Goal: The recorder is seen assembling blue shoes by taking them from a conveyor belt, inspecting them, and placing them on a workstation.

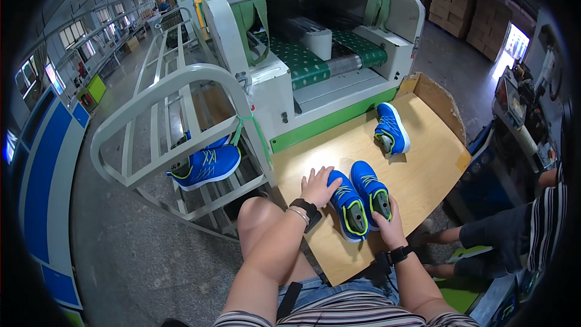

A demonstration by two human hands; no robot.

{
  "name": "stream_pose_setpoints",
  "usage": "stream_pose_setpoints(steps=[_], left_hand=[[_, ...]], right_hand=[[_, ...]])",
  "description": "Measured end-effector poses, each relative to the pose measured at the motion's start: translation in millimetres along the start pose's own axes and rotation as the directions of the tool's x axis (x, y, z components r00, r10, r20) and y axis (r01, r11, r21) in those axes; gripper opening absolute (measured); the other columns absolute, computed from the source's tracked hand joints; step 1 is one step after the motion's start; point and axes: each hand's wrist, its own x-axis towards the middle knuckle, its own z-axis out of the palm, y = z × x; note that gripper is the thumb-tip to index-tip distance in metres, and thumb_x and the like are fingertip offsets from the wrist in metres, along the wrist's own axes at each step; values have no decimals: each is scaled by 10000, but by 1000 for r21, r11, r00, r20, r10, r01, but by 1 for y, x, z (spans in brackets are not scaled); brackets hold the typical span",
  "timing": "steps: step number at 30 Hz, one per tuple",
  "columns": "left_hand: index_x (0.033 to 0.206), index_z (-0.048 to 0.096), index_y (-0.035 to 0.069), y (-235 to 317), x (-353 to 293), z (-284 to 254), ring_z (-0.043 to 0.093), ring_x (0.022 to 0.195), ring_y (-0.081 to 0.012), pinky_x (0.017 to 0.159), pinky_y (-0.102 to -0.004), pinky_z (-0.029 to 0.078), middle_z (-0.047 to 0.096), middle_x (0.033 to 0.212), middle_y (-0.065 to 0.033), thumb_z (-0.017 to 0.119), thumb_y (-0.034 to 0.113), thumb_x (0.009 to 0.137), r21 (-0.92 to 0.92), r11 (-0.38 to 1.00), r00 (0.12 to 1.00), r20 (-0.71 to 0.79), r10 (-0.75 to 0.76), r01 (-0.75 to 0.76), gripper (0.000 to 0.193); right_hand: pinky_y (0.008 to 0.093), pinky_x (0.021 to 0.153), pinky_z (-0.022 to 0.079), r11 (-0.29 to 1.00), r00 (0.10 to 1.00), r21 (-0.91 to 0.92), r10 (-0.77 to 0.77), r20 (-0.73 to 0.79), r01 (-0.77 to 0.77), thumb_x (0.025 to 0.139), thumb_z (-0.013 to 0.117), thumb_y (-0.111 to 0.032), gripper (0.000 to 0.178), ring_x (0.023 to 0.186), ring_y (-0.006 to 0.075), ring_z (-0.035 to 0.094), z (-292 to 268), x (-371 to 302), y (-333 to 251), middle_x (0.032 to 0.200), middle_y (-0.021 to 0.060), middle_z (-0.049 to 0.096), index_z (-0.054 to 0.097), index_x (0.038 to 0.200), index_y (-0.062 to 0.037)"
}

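Two blue sneakers with lime collars and laces stand side by side on a light wooden board (pixel 308 145), toes pointing away from me. My right hand (pixel 389 223) grips the right-hand sneaker (pixel 365 177) at its heel, the thumb at the collar opening. Against the toe of the left-hand sneaker (pixel 344 197), my left hand (pixel 319 188) lies with fingers spread, touching its side. Dark green inserts fill the openings of both. Farther back on the board rests a third blue sneaker (pixel 392 127), with its white sole edge turned to the right.
Beyond the board stands a white machine with a green dotted conveyor belt (pixel 296 54). A metal rack (pixel 200 72) at the left holds another blue sneaker (pixel 209 165) and part of one behind it. Another person in dark shorts (pixel 493 236) is close on the right. Cartons (pixel 451 0) are stacked far right.
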Motion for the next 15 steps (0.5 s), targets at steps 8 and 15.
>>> stream_pose_setpoints(steps=[8, 15], left_hand=[[1506, 402, 183, 0, 1, 2, 157, 1489, -492, 1170, -652, 66, 326, 1588, -211, 455, 608, 974, 7, 1000, 1000, -3, 2, -2, 683], [1502, 404, 180, 0, 0, 1, 167, 1485, -493, 1166, -658, 74, 324, 1586, -217, 454, 608, 974, 9, 1000, 1000, -1, 1, -1, 682]], right_hand=[[382, 1121, 362, 1000, 1000, 5, 10, -2, -10, 837, 691, -71, 709, 1314, 267, 454, 0, 0, 1, 1392, 171, 458, 353, 1455, 18], [385, 1126, 357, 1000, 1000, 9, 9, 4, -9, 839, 682, -59, 702, 1317, 270, 450, -1, 1, 1, 1393, 174, 457, 352, 1454, 18]])
